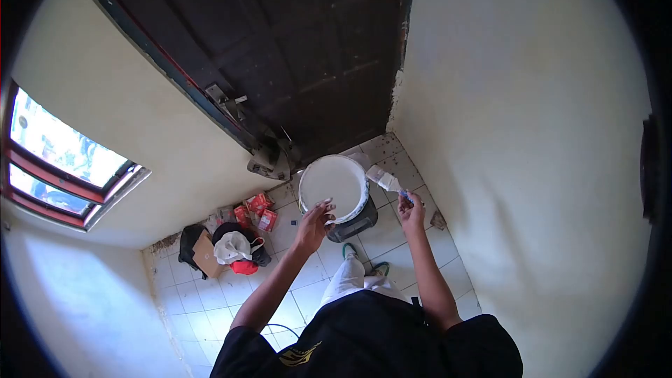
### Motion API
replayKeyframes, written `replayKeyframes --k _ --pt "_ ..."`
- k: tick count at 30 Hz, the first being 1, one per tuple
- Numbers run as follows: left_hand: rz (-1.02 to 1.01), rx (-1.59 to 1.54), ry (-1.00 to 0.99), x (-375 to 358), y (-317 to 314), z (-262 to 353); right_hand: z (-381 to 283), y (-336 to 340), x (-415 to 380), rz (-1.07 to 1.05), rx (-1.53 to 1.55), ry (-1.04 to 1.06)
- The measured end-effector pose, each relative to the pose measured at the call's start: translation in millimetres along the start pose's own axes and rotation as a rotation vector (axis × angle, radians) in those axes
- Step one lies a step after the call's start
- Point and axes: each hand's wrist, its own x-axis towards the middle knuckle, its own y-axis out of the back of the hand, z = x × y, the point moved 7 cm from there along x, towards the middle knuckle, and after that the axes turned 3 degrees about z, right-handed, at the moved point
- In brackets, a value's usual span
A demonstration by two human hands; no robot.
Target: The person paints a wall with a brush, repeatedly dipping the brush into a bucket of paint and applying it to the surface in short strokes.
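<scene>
A paintbrush (384, 179) with a white-coated head and a bluish handle is in my right hand (411, 208), its fingers closed around the handle. The brush head points up and left, beside the right edge of a round white bucket (334, 185). Over the bucket's near-left rim is my left hand (315, 224), fingers apart and slightly bent, with nothing seen in them. White fills the bucket's round top. Beneath it shows a dark base (357, 225), partly hidden by the bucket.
A dark wooden door (294, 49) rises behind the bucket. Pale walls (532, 133) stand on both sides, with a red-framed window (63, 161) at left. Red boxes (257, 204), bags and a white cloth (232, 247) lie on the tiled floor (308, 280) along the left wall.
</scene>
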Motion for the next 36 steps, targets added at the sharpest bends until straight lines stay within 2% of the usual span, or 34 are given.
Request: replayKeyframes --k 7,14,19,25,30,36 --pt "-0.089 -0.192 -0.039 27.7 19.0 22.2 43.9 -6.6 3.5 0.067 -0.166 -0.085" --pt "0.083 -0.203 -0.034 56.8 48.8 34.0 67.1 -34.5 22.4 0.059 -0.225 -0.057" --pt "0.233 -0.166 -0.059 76.6 95.8 24.9 87.9 -45.0 27.7 0.1 -0.225 -0.062" --pt "0.39 -0.216 -0.075 87.2 145.1 6.2 112.2 -38.0 44.6 0.125 -0.315 -0.157" --pt "0.417 -0.275 -0.071 91.2 150.9 5.2 115.5 -35.9 65.3 0.131 -0.317 -0.192" --pt "0.402 -0.321 -0.09 92.6 115.2 16.2 103.5 -52.2 78.0 0.15 -0.324 -0.21"
